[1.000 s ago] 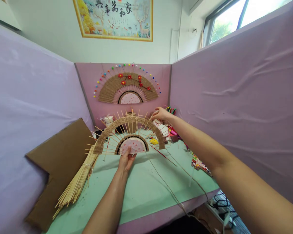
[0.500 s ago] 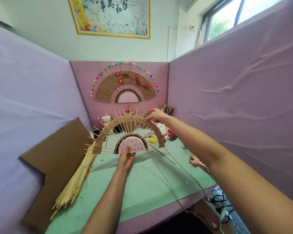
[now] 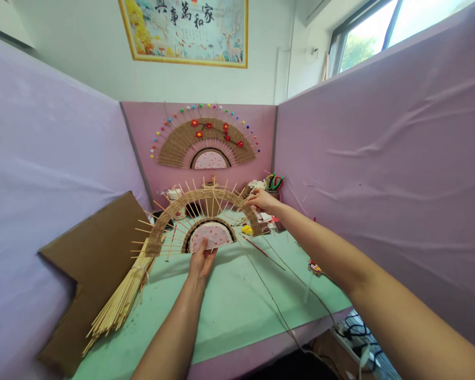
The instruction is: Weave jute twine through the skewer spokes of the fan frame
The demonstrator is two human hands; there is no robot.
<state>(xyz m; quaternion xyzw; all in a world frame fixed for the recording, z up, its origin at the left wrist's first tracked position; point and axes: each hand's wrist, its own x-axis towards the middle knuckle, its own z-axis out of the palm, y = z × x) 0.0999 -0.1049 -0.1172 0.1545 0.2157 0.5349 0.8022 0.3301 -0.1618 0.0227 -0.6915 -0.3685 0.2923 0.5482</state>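
My left hand (image 3: pixel 201 262) grips a half-woven fan (image 3: pixel 196 195) by the bottom of its pink dotted half-round panel (image 3: pixel 211 234), thumb in front. Thin wooden sticks spread outward from the panel, and a brown twine band runs across them in an arch. The fan is held up above the table, tilted lower on its left side. At the band's upper right edge, my right hand (image 3: pixel 262 200) has its fingers pinched together; what lies between them is too small to make out. Below the fan, loose twine (image 3: pixel 273 300) trails over the table's front edge.
A bundle of sticks (image 3: pixel 121 301) and brown cardboard (image 3: pixel 98 248) are at left on the green table (image 3: pixel 229 311). A finished fan (image 3: pixel 174 148) hangs on the back panel. Behind my right hand stands a pot of scissors (image 3: pixel 275 182). Cables (image 3: pixel 356 330) lie at lower right.
The fan has tilted slightly, its left end lower. My right hand has shifted a little right and down along the band. The whole view has also moved slightly.
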